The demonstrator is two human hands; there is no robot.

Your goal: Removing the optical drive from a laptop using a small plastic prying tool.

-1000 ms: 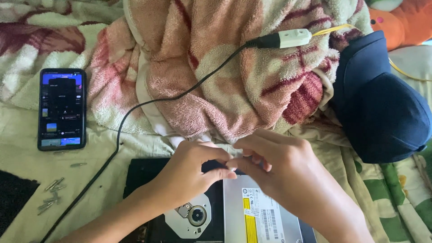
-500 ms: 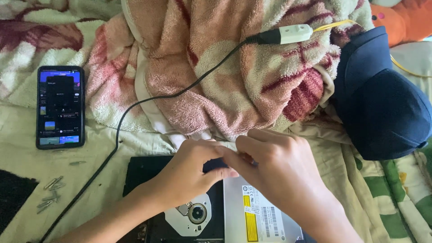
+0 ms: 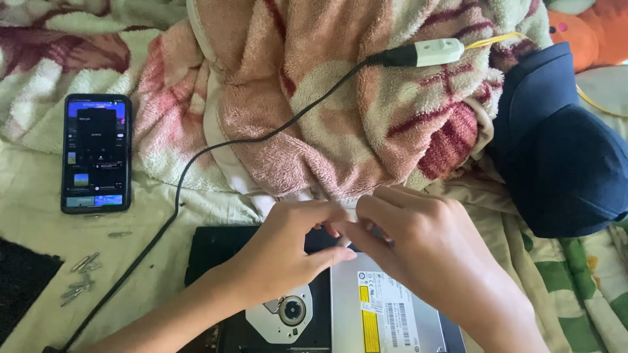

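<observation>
Both hands pinching at the far edge of an opened optical drive, lower centre of frame.

Left hand (image 3: 288,252) and right hand (image 3: 425,252) meet fingertip to fingertip on the optical drive (image 3: 366,307); whatever they pinch is hidden. Risk: a freed small part could vanish into the blanket (image 3: 340,111); loose screws (image 3: 78,281) lie lower left.

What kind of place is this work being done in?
Most likely a bed at home, not a workshop: a fleecy pink blanket lies bunched above the hands, an orange plush toy sits in the corner, and the optical drive rests on bedding.
</observation>
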